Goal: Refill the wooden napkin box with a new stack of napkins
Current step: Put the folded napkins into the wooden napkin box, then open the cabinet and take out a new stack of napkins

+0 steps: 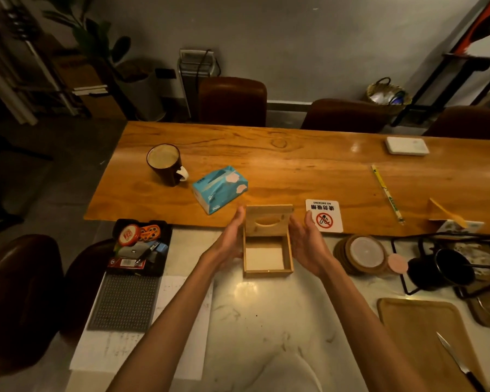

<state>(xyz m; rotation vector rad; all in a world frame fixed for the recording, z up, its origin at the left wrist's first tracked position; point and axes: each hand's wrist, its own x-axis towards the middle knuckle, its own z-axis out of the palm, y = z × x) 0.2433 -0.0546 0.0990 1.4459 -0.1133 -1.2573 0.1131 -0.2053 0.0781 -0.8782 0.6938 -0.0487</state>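
Wooden napkin box (268, 251) sits between both hands on the marble counter (266, 321), lid tilted up at its far side. Left hand (229, 241) and right hand (309, 244) flank its side walls, each grip spread open, palms inward, holding nothing. Just beyond the far-left corner lies the blue napkin pack (219, 188); bare marble stretches nearer.

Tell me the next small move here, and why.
Probably reach the left hand to the blue napkin pack beyond it. The wooden box stands open, lid up, with little or nothing inside, and both open hands flank it, the right hand empty too.
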